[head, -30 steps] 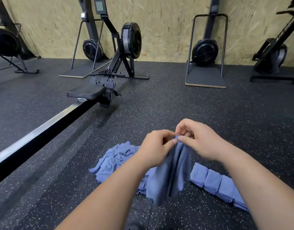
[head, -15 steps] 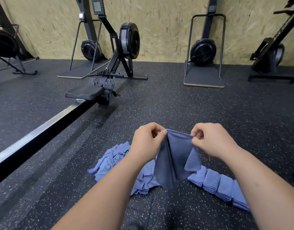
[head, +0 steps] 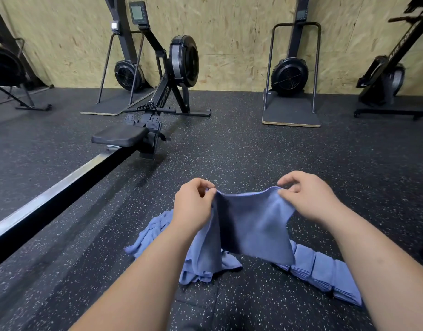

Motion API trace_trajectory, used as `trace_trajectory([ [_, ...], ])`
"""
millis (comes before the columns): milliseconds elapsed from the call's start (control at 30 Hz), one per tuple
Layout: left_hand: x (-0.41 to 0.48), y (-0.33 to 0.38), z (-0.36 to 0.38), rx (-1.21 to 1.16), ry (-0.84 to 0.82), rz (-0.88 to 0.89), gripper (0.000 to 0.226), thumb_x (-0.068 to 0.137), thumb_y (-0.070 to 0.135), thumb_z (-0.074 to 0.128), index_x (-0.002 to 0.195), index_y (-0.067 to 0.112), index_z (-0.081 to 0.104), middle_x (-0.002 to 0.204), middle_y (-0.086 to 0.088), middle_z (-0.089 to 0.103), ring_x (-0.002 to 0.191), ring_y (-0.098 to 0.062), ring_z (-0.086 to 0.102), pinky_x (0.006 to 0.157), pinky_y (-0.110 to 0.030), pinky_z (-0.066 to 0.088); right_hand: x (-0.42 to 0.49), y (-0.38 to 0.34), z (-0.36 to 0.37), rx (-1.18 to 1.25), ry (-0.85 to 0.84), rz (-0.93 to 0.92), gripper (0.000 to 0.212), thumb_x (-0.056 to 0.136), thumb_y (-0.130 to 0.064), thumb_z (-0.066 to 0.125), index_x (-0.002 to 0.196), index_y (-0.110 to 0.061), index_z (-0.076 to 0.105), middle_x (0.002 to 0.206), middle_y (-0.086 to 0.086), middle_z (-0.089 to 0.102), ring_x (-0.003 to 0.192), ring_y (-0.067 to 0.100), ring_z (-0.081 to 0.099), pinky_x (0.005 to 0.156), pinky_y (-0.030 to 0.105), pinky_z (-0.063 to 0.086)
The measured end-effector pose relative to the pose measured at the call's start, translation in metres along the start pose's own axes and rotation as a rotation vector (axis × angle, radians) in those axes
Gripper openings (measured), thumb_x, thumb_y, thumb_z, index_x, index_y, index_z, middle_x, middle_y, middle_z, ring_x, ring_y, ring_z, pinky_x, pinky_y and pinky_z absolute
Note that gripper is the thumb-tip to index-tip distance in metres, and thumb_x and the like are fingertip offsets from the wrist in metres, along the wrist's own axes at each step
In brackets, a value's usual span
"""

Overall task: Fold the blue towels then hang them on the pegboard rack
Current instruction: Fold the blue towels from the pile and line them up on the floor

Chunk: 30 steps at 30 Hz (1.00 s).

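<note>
A blue towel (head: 251,225) hangs spread between both hands above the floor. My left hand (head: 193,206) pinches its upper left corner, and my right hand (head: 308,197) pinches its upper right corner. Under my left forearm lies a crumpled heap of blue towels (head: 155,232) on the floor. To the right, a row of folded blue towels (head: 325,271) lies side by side, partly hidden by my right forearm and the held towel. No pegboard rack is in view.
A rowing machine (head: 143,130) with its long rail (head: 50,197) runs diagonally on the left. Several black fan machines, one of them (head: 289,75) at the back right, stand along the wooden wall. The floor (head: 253,151) is black speckled rubber.
My hands have moved apart, stretching the bunched towel out into a flat sheet between them. The view has tilted slightly.
</note>
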<state>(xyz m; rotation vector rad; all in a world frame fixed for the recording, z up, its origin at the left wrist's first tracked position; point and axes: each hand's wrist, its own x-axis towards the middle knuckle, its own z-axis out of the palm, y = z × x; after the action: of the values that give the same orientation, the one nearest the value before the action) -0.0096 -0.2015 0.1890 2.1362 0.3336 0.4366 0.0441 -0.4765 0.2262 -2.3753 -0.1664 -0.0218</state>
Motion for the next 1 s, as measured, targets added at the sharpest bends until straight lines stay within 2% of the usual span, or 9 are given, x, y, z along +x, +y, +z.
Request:
trace_trajectory([
  [133,-0.001,0.0,0.004,-0.019,-0.115,0.058,0.016,0.091,0.021,0.079,0.095,0.034,0.071,0.078,0.008,0.069,0.074,-0.012,0.067,0.083,-0.034,0.057,-0.012,-0.019,0.01,0.332,-0.222,-0.029,0.013,0.099,-0.014,0.071,0.098,-0.022,0.08,0.073,0.001,0.073,0.065,0.012,0.059,0.061,0.03,0.052],
  [300,-0.004,0.006,0.01,-0.215,-0.23,0.076,0.026,0.088,0.008,0.08,0.099,0.03,0.072,0.084,0.004,0.073,0.073,-0.014,0.066,0.086,-0.046,0.061,-0.022,-0.038,0.017,0.359,-0.428,-0.097,0.035,0.092,0.004,0.065,0.106,-0.023,0.081,0.09,-0.001,0.081,0.078,0.009,0.069,0.071,0.023,0.056],
  [367,-0.007,0.011,0.01,-0.302,-0.251,0.068,0.025,0.09,0.004,0.079,0.104,0.024,0.073,0.089,-0.001,0.077,0.076,-0.016,0.067,0.086,-0.043,0.06,-0.02,-0.037,0.02,0.259,-0.383,-0.161,0.035,0.089,0.003,0.071,0.103,-0.027,0.081,0.093,-0.004,0.082,0.086,0.01,0.075,0.081,0.024,0.058],
  [433,-0.011,0.016,0.01,-0.373,-0.274,0.059,0.022,0.093,0.003,0.078,0.108,0.018,0.072,0.096,-0.007,0.079,0.079,-0.016,0.066,0.08,-0.033,0.059,-0.016,-0.034,0.024,0.134,-0.276,-0.219,0.021,0.088,-0.01,0.08,0.094,-0.03,0.081,0.084,-0.009,0.08,0.083,0.008,0.077,0.087,0.031,0.059],
  [533,-0.015,0.022,0.01,-0.433,-0.297,0.053,0.02,0.095,0.003,0.076,0.11,0.016,0.071,0.096,-0.007,0.081,0.077,-0.013,0.065,0.073,-0.023,0.053,-0.013,-0.032,0.029,0.06,-0.175,-0.252,0.009,0.086,-0.033,0.086,0.084,-0.032,0.078,0.074,-0.015,0.077,0.071,0.004,0.073,0.081,0.031,0.058],
  [633,-0.017,0.026,0.01,-0.451,-0.345,0.061,0.017,0.099,0.005,0.072,0.111,0.017,0.071,0.097,-0.003,0.082,0.08,-0.014,0.066,0.073,-0.027,0.053,-0.014,-0.032,0.03,-0.024,-0.094,-0.259,0.018,0.082,-0.047,0.086,0.077,-0.034,0.075,0.069,-0.019,0.073,0.061,0.0,0.064,0.068,0.027,0.052],
  [800,-0.019,0.028,0.012,-0.508,-0.375,0.041,0.014,0.101,0.009,0.07,0.11,0.019,0.075,0.094,-0.005,0.08,0.08,-0.02,0.06,0.077,-0.04,0.048,-0.015,-0.032,0.03,-0.1,-0.039,-0.281,0.023,0.08,-0.05,0.086,0.074,-0.032,0.073,0.065,-0.018,0.069,0.057,0.004,0.06,0.059,0.027,0.046],
  [867,-0.019,0.028,0.012,-0.521,-0.405,0.045,0.013,0.098,0.016,0.076,0.111,0.019,0.075,0.097,-0.006,0.08,0.083,-0.02,0.061,0.079,-0.041,0.05,-0.015,-0.032,0.03,-0.102,-0.038,-0.288,0.022,0.08,-0.048,0.085,0.072,-0.033,0.071,0.065,-0.018,0.069,0.056,0.003,0.058,0.058,0.026,0.043],
  [1000,-0.018,0.024,0.013,-0.409,-0.398,0.144,0.019,0.094,0.01,0.079,0.109,0.019,0.072,0.097,-0.003,0.082,0.081,-0.014,0.065,0.083,-0.035,0.056,-0.013,-0.029,0.033,-0.133,-0.063,-0.318,0.023,0.079,-0.048,0.085,0.072,-0.033,0.07,0.07,-0.012,0.068,0.063,0.004,0.06,0.064,0.03,0.049],
])
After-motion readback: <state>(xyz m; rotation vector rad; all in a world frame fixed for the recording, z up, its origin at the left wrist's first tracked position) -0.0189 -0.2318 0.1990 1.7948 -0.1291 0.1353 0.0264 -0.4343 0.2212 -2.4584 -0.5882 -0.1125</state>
